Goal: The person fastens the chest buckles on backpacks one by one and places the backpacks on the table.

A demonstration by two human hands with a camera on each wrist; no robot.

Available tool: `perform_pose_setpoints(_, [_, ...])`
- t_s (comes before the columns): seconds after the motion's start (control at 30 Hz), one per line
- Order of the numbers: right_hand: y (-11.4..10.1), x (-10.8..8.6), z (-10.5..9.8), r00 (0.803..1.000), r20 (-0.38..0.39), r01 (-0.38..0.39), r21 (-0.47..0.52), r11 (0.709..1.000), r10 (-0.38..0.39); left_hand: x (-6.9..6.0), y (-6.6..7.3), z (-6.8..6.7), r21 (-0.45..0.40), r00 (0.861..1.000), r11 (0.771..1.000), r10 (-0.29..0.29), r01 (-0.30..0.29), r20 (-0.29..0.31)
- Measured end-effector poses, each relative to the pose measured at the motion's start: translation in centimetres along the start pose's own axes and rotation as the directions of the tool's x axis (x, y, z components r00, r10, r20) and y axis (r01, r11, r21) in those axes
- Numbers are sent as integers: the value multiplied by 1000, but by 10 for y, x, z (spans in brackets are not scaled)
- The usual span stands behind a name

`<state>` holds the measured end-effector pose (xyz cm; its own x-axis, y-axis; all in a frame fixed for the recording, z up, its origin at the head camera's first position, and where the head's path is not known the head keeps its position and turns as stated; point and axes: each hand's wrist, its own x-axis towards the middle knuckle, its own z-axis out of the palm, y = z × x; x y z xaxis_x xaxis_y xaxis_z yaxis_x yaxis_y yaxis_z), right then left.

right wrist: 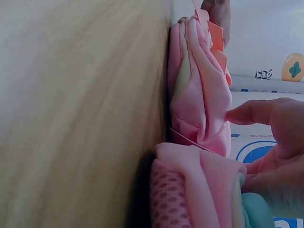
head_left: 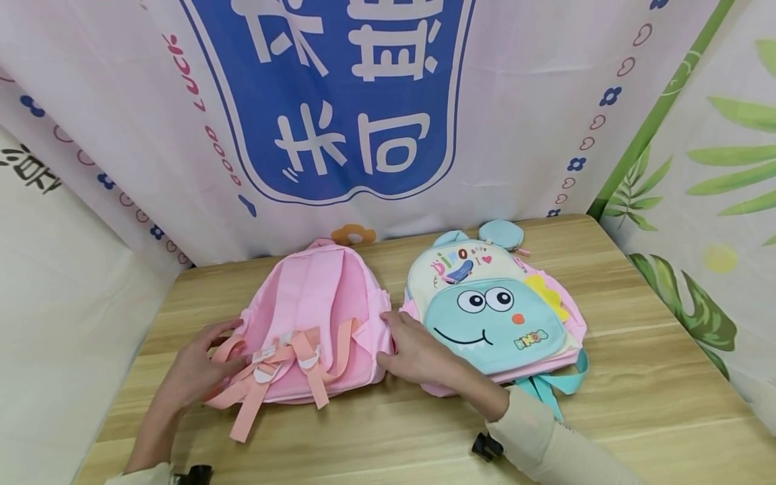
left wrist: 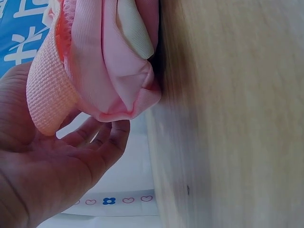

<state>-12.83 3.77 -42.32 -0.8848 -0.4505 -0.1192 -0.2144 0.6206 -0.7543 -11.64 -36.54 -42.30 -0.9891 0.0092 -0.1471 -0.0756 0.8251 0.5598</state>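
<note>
A pink backpack (head_left: 315, 289) lies with its back panel and straps up; its peach straps (head_left: 245, 411) hang over its lower edge. My left hand (head_left: 190, 370) is at its left side, fingers loosely bent; in the left wrist view this hand (left wrist: 52, 171) has its fingertips at the pink side (left wrist: 109, 71), near a strap loop (left wrist: 47, 90). My right hand (head_left: 418, 347) touches the right side with spread thumb and fingers. In the right wrist view one fingertip of the right hand (right wrist: 280, 152) meets the pink side (right wrist: 213, 104); its other fingers are partly hidden.
Close on the right lies a second backpack (head_left: 491, 316) with a blue dinosaur face, a small round blue pouch (head_left: 502, 234) at its top and teal straps (head_left: 570, 380) below. Both are on a wooden table (head_left: 655, 391). Printed curtains (head_left: 515, 121) hang behind the table.
</note>
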Motion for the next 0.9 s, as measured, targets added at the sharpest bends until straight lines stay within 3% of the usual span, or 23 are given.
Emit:
perform_pose_setpoints(0.2, [-9,-2,-9,999,-33,21,-19,1000,-21,-2,2,-5,3,996,997,82,-82,-45])
perform_pose_setpoints(0.4, [-25,-1,-2,992,-113,46,-56,997,-52,-7,11,-10,-13,977,986,163,-167,-140])
perform_pose_setpoints(0.5, [-33,3,5,985,-140,95,-68,993,-104,-12,20,-10,6,951,971,237,-241,-200])
perform_pose_setpoints(0.67, [-45,13,19,975,-131,170,-81,982,-179,-16,40,-4,100,883,921,388,-376,-265])
perform_pose_setpoints(0.7, [-47,16,22,974,-128,179,-87,980,-189,-16,43,-3,118,875,913,407,-390,-262])
perform_pose_setpoints(0.77, [-51,19,29,972,-122,189,-97,977,-200,-16,51,-2,143,870,904,426,-402,-249])
perform_pose_setpoints(0.9, [-60,27,41,963,-130,221,-132,966,-238,-15,64,-3,164,882,902,427,-399,-199])
